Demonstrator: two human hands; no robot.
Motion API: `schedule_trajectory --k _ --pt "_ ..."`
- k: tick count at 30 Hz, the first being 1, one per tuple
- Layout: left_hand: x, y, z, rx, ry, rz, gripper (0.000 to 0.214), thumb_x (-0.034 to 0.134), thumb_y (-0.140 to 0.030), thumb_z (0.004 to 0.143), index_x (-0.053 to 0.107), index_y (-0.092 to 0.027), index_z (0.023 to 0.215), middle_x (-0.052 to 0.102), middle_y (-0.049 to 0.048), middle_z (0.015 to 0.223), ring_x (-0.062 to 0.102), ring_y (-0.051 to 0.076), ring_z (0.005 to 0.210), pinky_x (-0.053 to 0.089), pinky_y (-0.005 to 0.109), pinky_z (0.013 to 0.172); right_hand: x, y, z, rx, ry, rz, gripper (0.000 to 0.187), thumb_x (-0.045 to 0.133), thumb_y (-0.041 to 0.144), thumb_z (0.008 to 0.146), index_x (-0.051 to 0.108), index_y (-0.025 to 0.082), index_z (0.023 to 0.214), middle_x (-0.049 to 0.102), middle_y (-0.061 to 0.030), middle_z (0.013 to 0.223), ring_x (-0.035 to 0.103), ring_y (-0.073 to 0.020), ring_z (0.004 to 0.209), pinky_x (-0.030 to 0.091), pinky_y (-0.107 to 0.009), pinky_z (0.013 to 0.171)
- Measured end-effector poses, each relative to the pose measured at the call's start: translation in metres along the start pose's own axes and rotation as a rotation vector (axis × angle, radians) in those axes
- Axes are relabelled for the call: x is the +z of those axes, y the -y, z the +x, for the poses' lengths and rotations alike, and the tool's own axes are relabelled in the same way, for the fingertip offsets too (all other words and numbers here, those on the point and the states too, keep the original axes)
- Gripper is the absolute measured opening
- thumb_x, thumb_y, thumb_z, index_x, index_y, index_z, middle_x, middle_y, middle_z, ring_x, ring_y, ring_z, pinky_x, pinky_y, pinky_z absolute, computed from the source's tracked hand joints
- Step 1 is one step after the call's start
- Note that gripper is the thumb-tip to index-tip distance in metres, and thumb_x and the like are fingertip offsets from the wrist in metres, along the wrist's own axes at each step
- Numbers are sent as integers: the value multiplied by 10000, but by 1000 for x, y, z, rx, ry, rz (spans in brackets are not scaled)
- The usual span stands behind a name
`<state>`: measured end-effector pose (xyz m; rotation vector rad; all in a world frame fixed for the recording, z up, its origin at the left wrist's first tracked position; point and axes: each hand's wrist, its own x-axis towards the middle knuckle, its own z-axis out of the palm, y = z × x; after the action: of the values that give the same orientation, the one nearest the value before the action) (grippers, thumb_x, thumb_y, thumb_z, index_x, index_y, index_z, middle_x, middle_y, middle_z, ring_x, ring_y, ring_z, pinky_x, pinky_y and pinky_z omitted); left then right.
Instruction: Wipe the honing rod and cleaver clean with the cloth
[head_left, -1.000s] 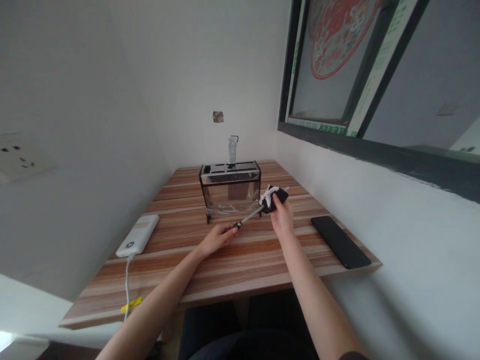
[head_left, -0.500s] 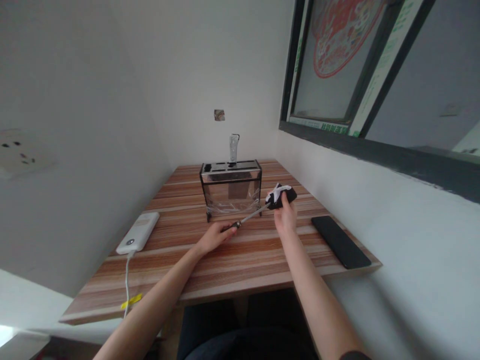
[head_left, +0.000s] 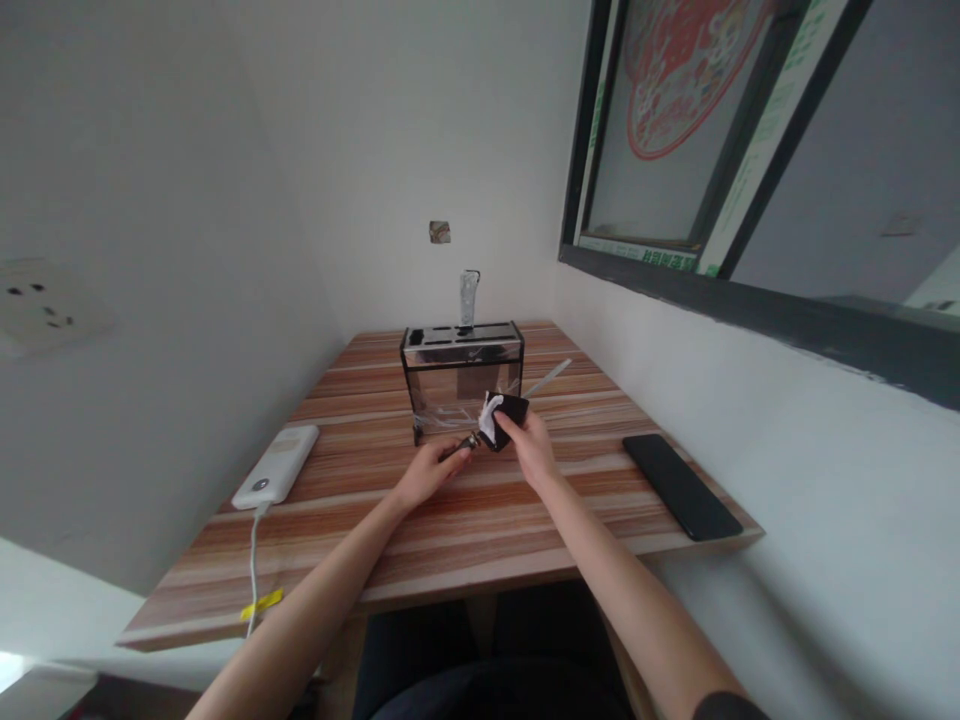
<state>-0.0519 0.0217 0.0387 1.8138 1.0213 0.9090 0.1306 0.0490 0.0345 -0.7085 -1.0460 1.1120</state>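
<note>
My left hand [head_left: 431,468] is closed round the dark handle end of a thin metal rod [head_left: 546,378], held low over the wooden table [head_left: 465,520]. The rod slants up and to the right past the rack. My right hand [head_left: 529,445] is pinched on a black and white cloth [head_left: 501,418] wrapped round the rod, close to my left fingers. Just behind both hands stands a clear rack with a black frame [head_left: 461,382], and a pale handle [head_left: 469,297] sticks up from its slotted top.
A white power bank [head_left: 276,466] with a cable lies at the left of the table. A black phone [head_left: 681,485] lies near the right edge, next to the wall. A wall socket [head_left: 45,310] is at the far left, and a window [head_left: 720,140] upper right.
My right hand has slid the cloth down the rod from its far end toward my left hand, baring the rod's upper part. My left hand has stayed in place.
</note>
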Motion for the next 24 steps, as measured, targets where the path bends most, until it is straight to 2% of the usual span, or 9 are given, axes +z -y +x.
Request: schedule_trajectory --k 7,12,19,24 --pt "0 0 -1 45 -32 36 403 514 -505 855 609 -116 809 431 -54 544 363 93 499 287 206 487 8 -8 -8 49 99 -81 354 830 332 583 716 196 889 753 -36 872 685 -233 825 517 -359 802" --pt "2 1 -2 58 -46 55 364 513 -456 861 626 -111 824 459 -38 564 382 104 522 302 209 495 8 -11 -9 76 120 -70 360 826 326 592 716 188 906 753 -52 902 688 -249 861 509 -387 836" --pt "3 3 0 52 -56 64 379 499 -468 865 612 -109 819 453 -38 563 386 104 524 300 209 496 12 -10 -9 57 53 -23 348 823 324 596 710 185 895 749 -44 886 683 -233 830 516 -371 814" --pt "4 2 1 35 -49 53 409 494 -513 858 578 -121 777 428 -50 560 373 96 520 293 209 500 7 -4 -2 21 -12 24 359 782 380 649 696 175 931 747 -56 884 678 -230 829 521 -375 806"
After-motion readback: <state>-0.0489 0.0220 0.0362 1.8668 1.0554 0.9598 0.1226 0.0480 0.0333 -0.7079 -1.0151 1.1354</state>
